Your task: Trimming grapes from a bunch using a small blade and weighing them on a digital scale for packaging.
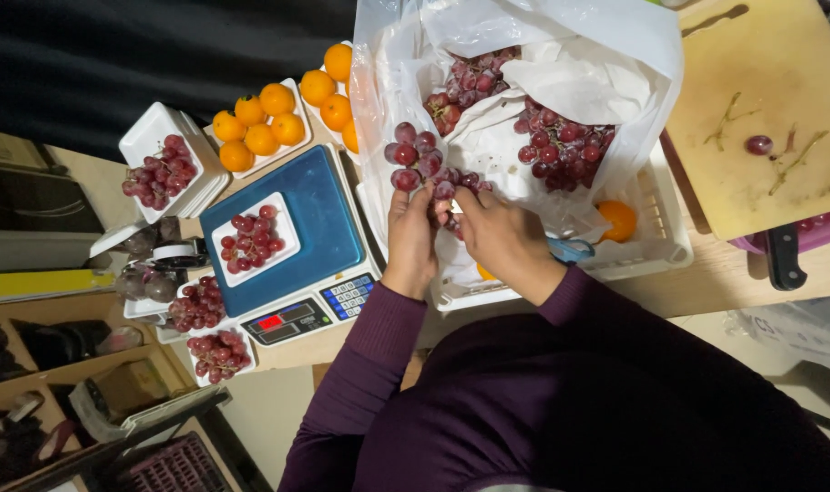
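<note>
My left hand (409,239) holds up a small bunch of red grapes (418,157) over the edge of a white plastic bag (561,82). My right hand (500,235) grips the lower end of the same bunch, with blue-handled scissors (572,249) looped at its side. More red grapes (561,146) lie inside the bag, which sits in a white basket (661,246). Left of my hands a blue scale (319,228) carries a white tray of grapes (254,239).
Trays of oranges (260,123) and another grape tray (163,169) stand behind the scale; wrapped grape trays (205,328) sit at its left front. An orange (618,219) lies in the basket. A wooden cutting board (761,109) with stems and one grape is at the right.
</note>
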